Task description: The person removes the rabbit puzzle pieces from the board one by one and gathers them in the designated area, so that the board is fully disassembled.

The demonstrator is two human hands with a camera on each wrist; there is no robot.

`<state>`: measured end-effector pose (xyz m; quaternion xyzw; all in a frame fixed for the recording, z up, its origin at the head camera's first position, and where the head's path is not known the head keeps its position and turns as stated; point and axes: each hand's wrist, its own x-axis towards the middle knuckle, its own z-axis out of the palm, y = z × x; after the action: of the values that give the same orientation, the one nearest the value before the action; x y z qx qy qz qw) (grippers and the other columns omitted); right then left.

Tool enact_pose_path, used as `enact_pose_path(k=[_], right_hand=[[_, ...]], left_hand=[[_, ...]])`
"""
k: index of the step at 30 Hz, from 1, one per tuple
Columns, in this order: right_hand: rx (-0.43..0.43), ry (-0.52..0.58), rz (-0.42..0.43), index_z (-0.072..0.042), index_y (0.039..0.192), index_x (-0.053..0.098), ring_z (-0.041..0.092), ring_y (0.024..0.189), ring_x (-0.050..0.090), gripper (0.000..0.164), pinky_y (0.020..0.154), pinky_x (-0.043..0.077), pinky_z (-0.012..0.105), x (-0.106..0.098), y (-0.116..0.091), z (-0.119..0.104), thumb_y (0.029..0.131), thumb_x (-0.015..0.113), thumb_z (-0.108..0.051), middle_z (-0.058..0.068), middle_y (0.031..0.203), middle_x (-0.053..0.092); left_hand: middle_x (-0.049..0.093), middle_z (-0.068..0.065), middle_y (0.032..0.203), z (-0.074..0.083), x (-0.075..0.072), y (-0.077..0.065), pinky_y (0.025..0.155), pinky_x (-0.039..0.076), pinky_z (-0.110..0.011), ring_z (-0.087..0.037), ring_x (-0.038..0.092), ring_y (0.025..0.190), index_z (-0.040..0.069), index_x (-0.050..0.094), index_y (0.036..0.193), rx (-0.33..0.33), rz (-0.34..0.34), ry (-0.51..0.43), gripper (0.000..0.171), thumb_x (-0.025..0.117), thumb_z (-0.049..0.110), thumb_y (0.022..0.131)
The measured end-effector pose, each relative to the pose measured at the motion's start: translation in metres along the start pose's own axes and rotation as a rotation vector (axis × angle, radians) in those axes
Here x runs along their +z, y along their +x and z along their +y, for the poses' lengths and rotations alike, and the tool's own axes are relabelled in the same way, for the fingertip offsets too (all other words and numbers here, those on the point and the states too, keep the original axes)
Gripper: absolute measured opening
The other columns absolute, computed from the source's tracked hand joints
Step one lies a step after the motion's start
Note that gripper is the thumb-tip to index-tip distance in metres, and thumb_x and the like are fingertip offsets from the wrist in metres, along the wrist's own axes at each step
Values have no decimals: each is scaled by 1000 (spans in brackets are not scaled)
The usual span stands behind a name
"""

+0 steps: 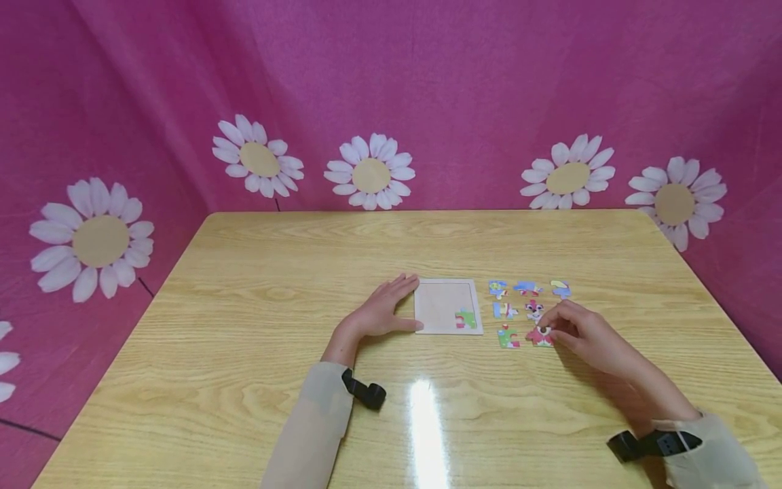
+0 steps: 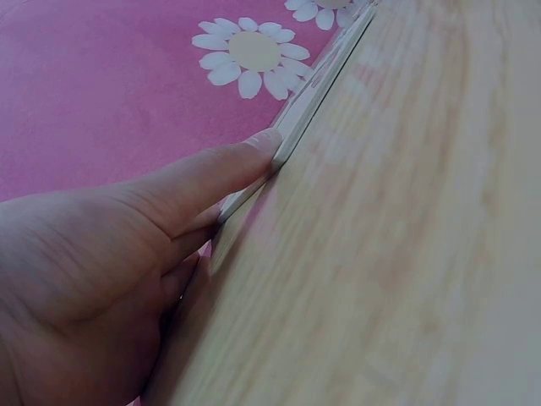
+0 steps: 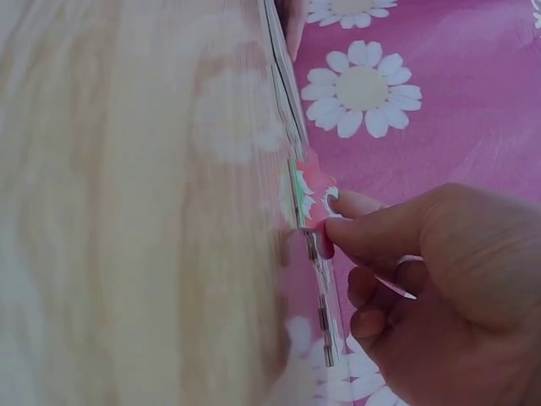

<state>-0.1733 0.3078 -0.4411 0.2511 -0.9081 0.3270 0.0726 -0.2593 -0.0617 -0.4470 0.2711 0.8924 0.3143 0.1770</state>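
Observation:
A square wooden puzzle tray [image 1: 436, 299] lies on the table, with one green and red jigsaw piece [image 1: 467, 320] in its near right corner. My left hand [image 1: 385, 311] rests along the tray's left side, fingers stretched and thumb at the near left corner. From the left wrist view, the thumb [image 2: 245, 156] lies on the tray's edge. To the right, my right hand [image 1: 586, 336] pinches a red and green jigsaw piece [image 3: 314, 193] between thumb and forefinger, close over the table. Its other fingers are curled, and the fingertips cover part of the piece.
Several loose jigsaw pieces lie in rows right of the tray, among them a blue and yellow piece [image 1: 497, 286], a piece with a face [image 1: 534, 309] and a green piece [image 1: 508, 337]. A pink flowered cloth [image 1: 464, 102] hangs behind the wooden table [image 1: 244, 326].

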Motion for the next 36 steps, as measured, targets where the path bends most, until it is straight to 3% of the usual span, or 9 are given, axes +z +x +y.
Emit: enact_pose_path(k=[14,20,25,32,36], right_hand=[[33,-23,-103,-6,98,65,-7,79,44,23,63,44,15,-5,2,4,84,65,12,2,94,62],[20,14,-72,-8,100,66,-4,74,46,20,59,44,16,-4,4,3,86,66,7,1,89,60],[14,77,-68,-8,103,66,0,71,43,18,57,41,18,1,15,-3,88,68,1,1,90,58],[11,174,-132,-7,106,63,3,63,47,19,54,44,19,16,34,-11,88,69,-4,6,94,58],[33,152,-152,-7,105,64,5,69,46,18,57,43,19,25,47,-18,88,71,-7,6,95,59]], left_hand=[[17,3,166,-1,0,0,129,2,-40,-17,3,156,16,23,157,-3,-1,0,86,71,37,89],[16,3,166,-2,0,0,129,2,-40,-17,3,156,16,23,157,2,-6,2,86,71,38,89],[16,3,166,-2,-2,0,129,1,-39,-17,3,156,17,22,157,-2,-8,6,86,70,38,89],[16,1,166,-2,-1,0,129,2,-39,-18,4,156,15,23,157,9,-7,13,86,70,37,89],[17,0,166,-2,-1,0,129,2,-40,-20,4,156,14,23,157,22,-8,7,85,70,36,89]])
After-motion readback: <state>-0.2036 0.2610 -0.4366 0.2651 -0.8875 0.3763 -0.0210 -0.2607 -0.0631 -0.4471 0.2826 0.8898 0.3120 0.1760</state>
